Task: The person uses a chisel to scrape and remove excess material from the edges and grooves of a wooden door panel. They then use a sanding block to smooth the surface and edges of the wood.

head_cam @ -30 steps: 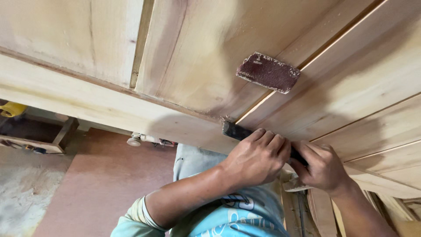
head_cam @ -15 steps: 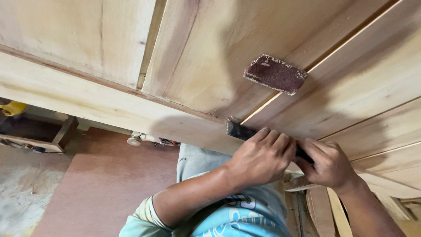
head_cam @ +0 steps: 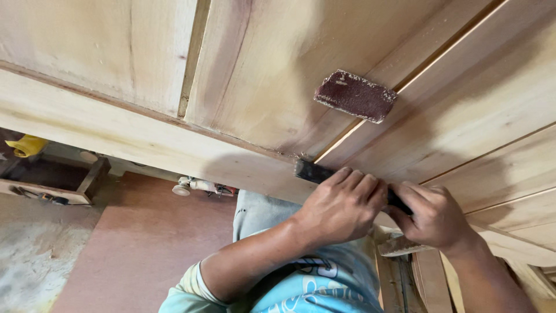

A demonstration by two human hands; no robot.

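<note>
My left hand [head_cam: 343,206] and my right hand [head_cam: 431,215] both grip a dark flat tool [head_cam: 311,171], its blunt end pressed on the near rail of a pale wooden panelled door [head_cam: 255,75] lying flat. The tool's end sits where a groove meets the rail. Most of the tool is hidden under my fingers. A folded piece of dark red sandpaper [head_cam: 355,95] rests on the door panel just beyond my hands.
Below the door's near edge lie a brown board on the floor [head_cam: 145,243], a wooden frame piece [head_cam: 52,191], a yellow object [head_cam: 26,145] and a small white part [head_cam: 197,185]. Wood offcuts [head_cam: 405,246] sit under my right hand.
Both hands with the tool have slid slightly to the right along the rail. The sandpaper has not moved on the door.
</note>
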